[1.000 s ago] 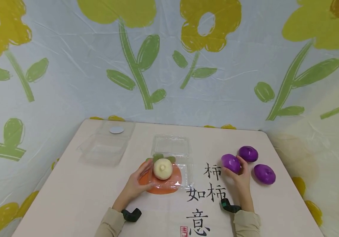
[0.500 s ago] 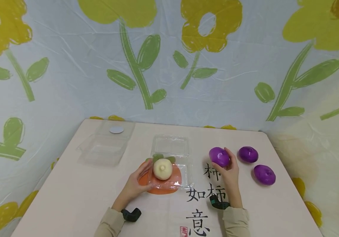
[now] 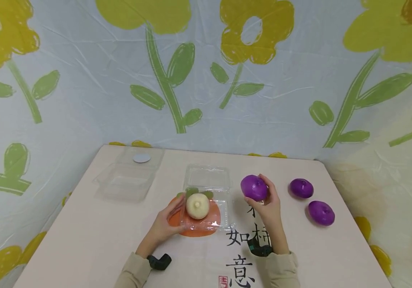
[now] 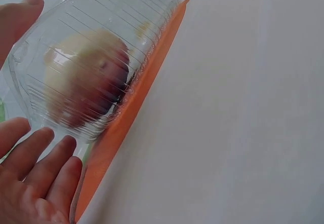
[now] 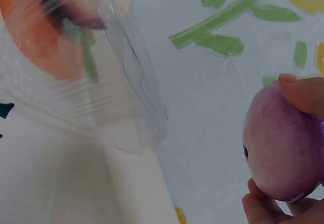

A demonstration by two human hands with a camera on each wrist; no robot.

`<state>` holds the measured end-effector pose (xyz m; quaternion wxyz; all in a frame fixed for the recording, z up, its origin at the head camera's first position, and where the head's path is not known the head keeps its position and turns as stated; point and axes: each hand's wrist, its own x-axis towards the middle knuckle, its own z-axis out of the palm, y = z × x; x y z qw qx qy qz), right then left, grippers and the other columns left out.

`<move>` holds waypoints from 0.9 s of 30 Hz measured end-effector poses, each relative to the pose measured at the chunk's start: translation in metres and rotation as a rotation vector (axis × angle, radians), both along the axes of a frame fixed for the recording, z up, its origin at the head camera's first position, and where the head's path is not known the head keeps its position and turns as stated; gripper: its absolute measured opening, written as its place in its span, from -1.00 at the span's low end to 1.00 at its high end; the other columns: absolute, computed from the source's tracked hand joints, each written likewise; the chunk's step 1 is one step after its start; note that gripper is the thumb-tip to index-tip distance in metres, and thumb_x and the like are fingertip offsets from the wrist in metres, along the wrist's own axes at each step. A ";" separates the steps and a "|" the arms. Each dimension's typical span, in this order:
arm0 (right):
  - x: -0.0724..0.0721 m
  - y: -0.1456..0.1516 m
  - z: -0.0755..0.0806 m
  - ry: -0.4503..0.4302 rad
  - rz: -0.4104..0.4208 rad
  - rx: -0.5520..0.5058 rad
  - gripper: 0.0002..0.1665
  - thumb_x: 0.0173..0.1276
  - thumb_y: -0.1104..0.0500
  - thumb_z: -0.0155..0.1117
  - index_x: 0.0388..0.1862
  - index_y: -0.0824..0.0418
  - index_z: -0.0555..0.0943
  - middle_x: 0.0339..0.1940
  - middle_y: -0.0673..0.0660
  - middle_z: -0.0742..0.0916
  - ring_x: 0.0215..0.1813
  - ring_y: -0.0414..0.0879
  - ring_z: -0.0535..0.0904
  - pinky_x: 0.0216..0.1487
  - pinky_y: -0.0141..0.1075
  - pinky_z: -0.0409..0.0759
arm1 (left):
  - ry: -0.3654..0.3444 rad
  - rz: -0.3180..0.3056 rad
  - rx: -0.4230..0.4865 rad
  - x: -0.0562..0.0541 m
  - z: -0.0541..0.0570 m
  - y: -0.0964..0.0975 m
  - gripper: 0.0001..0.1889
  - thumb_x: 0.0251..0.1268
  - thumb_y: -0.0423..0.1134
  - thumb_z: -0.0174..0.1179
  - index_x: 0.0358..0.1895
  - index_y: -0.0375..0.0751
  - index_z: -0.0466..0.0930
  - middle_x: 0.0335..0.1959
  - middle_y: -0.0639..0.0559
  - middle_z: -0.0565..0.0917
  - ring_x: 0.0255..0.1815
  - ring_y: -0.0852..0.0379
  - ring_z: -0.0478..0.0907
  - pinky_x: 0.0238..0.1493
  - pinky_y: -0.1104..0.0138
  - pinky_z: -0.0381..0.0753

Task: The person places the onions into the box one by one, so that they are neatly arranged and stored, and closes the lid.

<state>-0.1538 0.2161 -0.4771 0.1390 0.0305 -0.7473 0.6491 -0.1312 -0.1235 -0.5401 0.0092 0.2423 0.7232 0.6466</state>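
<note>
In the head view, my right hand (image 3: 268,204) holds a purple onion (image 3: 253,188) between thumb and fingers, to the right of an open clear plastic clamshell box (image 3: 224,204). The right wrist view shows the thumb on top of this onion (image 5: 281,143) and fingers below it. A pale round onion (image 3: 197,205) with a small nub lies in the left part of the box. My left hand (image 3: 164,220) rests against the box's left side, thumb and fingers spread apart. Its fingers (image 4: 48,168) look fairly straight in the left wrist view.
Two more purple onions (image 3: 301,188) lie at the right of the table (image 3: 83,232). A second open clear box (image 3: 128,180) stands at the back left. An orange persimmon print (image 3: 195,232) and black characters (image 3: 240,266) mark the tablecloth.
My right hand has carried the purple onion left, away from the other two and closer to the box. The left hand and the box have stayed in place.
</note>
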 end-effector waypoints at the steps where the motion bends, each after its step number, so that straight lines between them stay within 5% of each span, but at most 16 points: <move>1: 0.001 -0.003 0.001 0.006 0.013 0.014 0.01 0.09 0.47 0.50 0.50 0.14 0.29 0.46 0.12 0.39 0.36 -0.04 0.36 0.22 -0.53 0.45 | 0.000 0.002 -0.001 0.000 0.000 0.000 -0.04 0.02 -0.44 0.50 0.50 -0.42 0.14 0.46 -0.41 0.24 0.43 -0.34 0.23 0.41 0.09 0.24; 6: 0.010 -0.018 0.015 0.070 0.070 0.110 0.01 0.02 0.50 0.52 0.47 0.26 0.30 0.41 0.24 0.42 0.30 -0.18 0.39 0.22 -0.55 0.42 | 0.006 0.003 -0.005 0.001 0.001 0.000 -0.05 0.02 -0.43 0.50 0.49 -0.46 0.14 0.46 -0.42 0.24 0.44 -0.35 0.22 0.41 0.07 0.23; 14: 0.027 -0.039 0.038 0.079 0.152 0.256 -0.01 -0.04 0.51 0.54 0.41 0.40 0.31 0.36 0.38 0.40 0.32 0.10 0.38 0.25 -0.38 0.47 | -0.009 0.020 -0.025 0.004 0.006 0.000 -0.05 0.03 -0.40 0.50 0.49 -0.43 0.15 0.46 -0.39 0.25 0.44 -0.31 0.23 0.41 0.03 0.22; 20: 0.027 -0.044 0.004 0.043 0.187 0.321 0.06 -0.08 0.49 0.58 0.43 0.30 0.29 0.35 0.34 0.45 0.34 0.29 0.40 0.27 0.21 0.45 | 0.002 0.022 -0.027 0.006 0.007 0.001 -0.06 0.04 -0.43 0.49 0.49 -0.45 0.15 0.45 -0.40 0.26 0.43 -0.35 0.24 0.40 -0.04 0.21; 27: 0.026 -0.050 -0.017 0.017 0.254 0.366 0.02 0.00 0.31 0.63 0.42 0.13 0.31 0.37 0.17 0.44 0.37 0.18 0.38 0.27 0.23 0.45 | 0.007 0.022 -0.024 0.005 0.004 0.001 -0.06 0.04 -0.42 0.49 0.50 -0.41 0.15 0.46 -0.39 0.26 0.44 -0.33 0.23 0.42 0.06 0.22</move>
